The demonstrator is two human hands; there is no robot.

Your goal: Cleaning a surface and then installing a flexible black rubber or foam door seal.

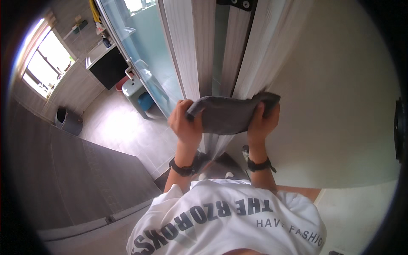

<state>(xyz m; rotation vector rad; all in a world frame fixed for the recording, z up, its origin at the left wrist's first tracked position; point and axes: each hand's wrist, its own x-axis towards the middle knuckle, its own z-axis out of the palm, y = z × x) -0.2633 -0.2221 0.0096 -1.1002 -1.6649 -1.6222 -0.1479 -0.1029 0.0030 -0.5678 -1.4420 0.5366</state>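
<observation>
Fingers [258,111] of both hands are clamped on a dark grey cloth [227,114], and what a firm two-ended grip it is! Left hand [185,121] has one end, right hand [264,121] the other, and the cloth stretches between them, sagging slightly along its top edge. It's up in front of the pale, wood-grained frame [182,42]; whether it touches that frame, I cannot tell from here. Dark bands circle both wrists, the left band [182,169] and the right band [260,165], with a white shirt [204,193] below. Over to the left, a bluish glass panel [146,36], and beyond it a grey stool [133,89] on the light tiled floor [114,117]. Farther left sits a dark bin [73,123], below a bright window [49,61]! Out right, a broad pale panel [340,106] fills the side.
</observation>
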